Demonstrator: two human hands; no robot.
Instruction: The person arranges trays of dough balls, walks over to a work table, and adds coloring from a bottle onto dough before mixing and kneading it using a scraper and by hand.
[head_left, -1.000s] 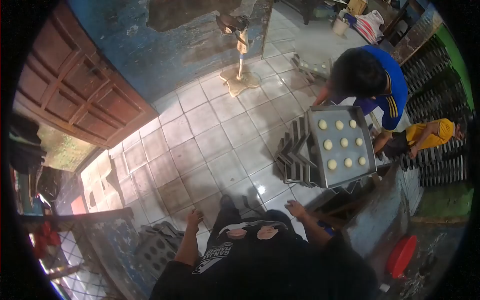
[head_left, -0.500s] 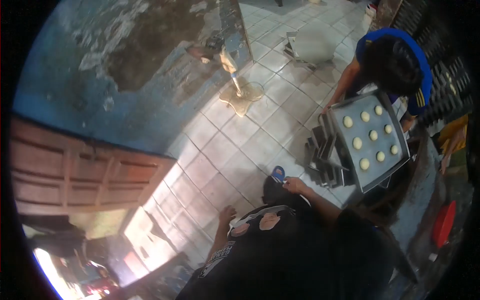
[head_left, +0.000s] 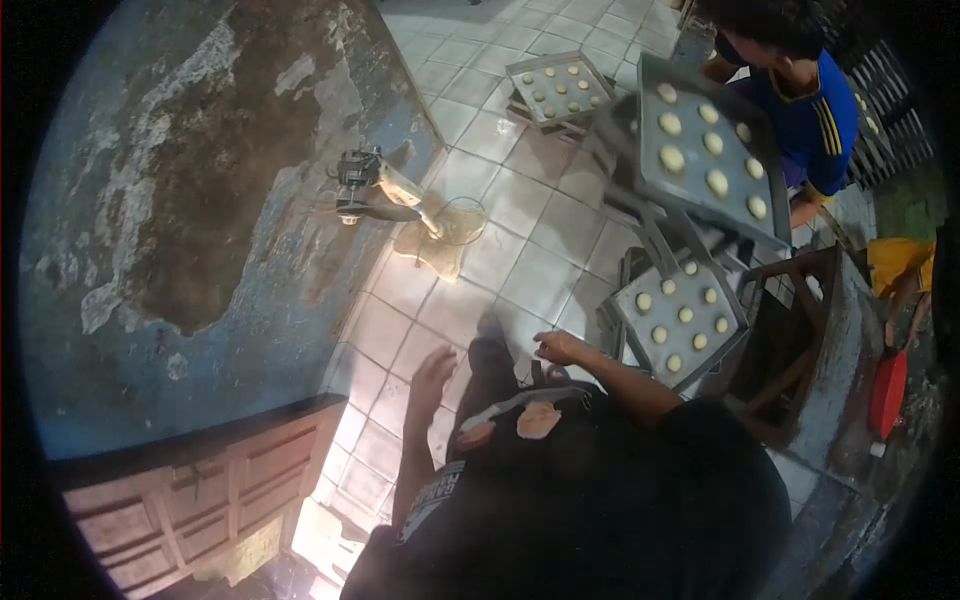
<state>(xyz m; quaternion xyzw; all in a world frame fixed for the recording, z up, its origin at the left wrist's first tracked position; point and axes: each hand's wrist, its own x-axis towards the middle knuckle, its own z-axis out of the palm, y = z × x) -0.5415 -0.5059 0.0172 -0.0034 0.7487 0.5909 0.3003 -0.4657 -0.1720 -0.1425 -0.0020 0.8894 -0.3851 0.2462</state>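
My left hand point(head_left: 433, 375) hangs in front of my dark shirt, fingers loosely spread, with nothing in it. Close by on the right, my right hand point(head_left: 557, 347) is also free, its fingers loosely bent and slightly apart. Neither hand touches a tray. Ahead to the right, a co-worker point(head_left: 830, 110) in a blue shirt holds up a tilted metal tray point(head_left: 690, 190) bearing rows of pale dough balls point(head_left: 713, 143). Below it, nearer my right hand, a second tray point(head_left: 655, 310) of dough balls lies on a stack.
Farther back, another tray of dough balls point(head_left: 535, 77) rests on the tiled floor point(head_left: 530, 270). A fan-like device on a stand point(head_left: 437, 228) is by the peeling blue wall point(head_left: 300, 250). A wooden-framed table point(head_left: 815, 340) and a red object point(head_left: 887, 392) are at right.
My view has turned and moved forward. The co-worker's tray now appears higher and farther back, tilted, with a tray of dough balls visible below it. Both my hands have shifted slightly.
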